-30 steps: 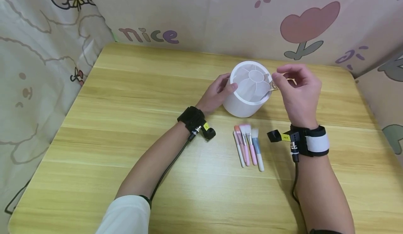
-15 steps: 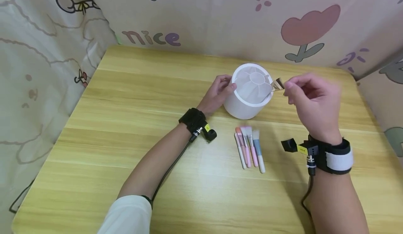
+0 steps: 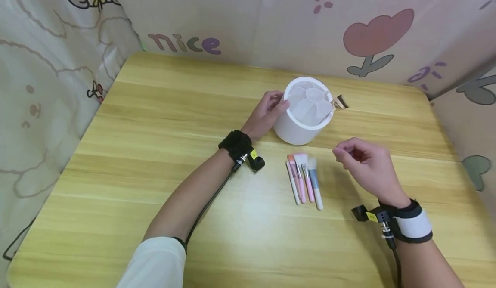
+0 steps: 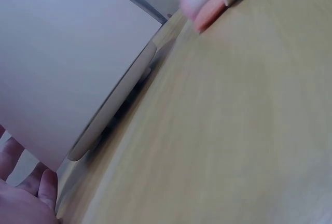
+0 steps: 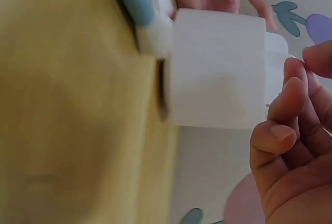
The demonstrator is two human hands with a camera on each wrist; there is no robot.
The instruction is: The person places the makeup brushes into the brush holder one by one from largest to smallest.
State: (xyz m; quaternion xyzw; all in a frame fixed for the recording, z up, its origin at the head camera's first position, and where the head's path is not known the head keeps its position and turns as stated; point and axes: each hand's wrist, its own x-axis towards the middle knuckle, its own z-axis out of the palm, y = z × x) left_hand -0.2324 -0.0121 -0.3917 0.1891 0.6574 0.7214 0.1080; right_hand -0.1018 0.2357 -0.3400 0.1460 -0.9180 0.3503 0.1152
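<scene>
A round white divided makeup brush holder [image 3: 296,131] stands toward the back of the table. My left hand [image 3: 267,115] grips its left side, thumb at the rim and fingers round the wall; in the left wrist view those fingers [image 4: 47,187] lie against the white wall. A gold eyelash curler [image 3: 339,103] leans in the holder, its head sticking out past the right rim. My right hand [image 3: 366,163] is in the air to the right of several makeup brushes [image 3: 310,184], fingers loosely curled and holding nothing. The brushes lie side by side in front of the holder.
The wooden table [image 3: 174,107] meets a patterned cloth [image 3: 255,21] along its back edge. Another patterned cloth [image 3: 50,85] hangs at the left. Each wrist wears a black strap with a small camera and cable.
My right hand has let go of the eyelash curler, leaving it in the holder, and has come back toward the front, beside the brushes. The left hand keeps its grip on the holder.
</scene>
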